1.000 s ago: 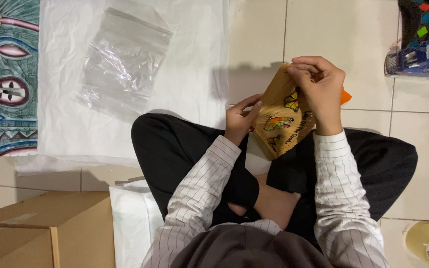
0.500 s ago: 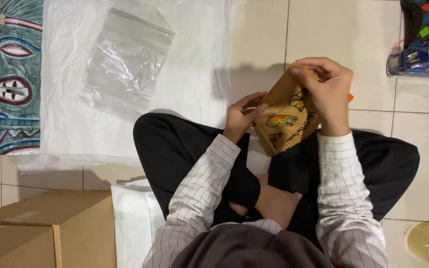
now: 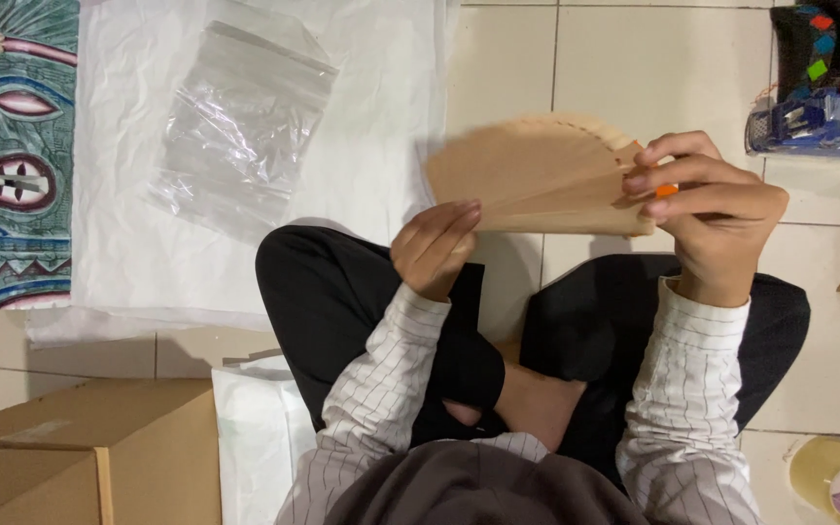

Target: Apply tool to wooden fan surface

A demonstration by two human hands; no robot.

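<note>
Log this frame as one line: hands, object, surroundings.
left hand: fingertips on fan edge | right hand: pinching pivot | wooden fan: spread open, held up | clear zip bag: on white sheet

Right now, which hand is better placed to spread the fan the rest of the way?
Left. The left hand touches the free outer edge of the wooden fan and could likely sweep it wider. The right hand pinches the pivot end, so it is tied up anchoring.
</note>
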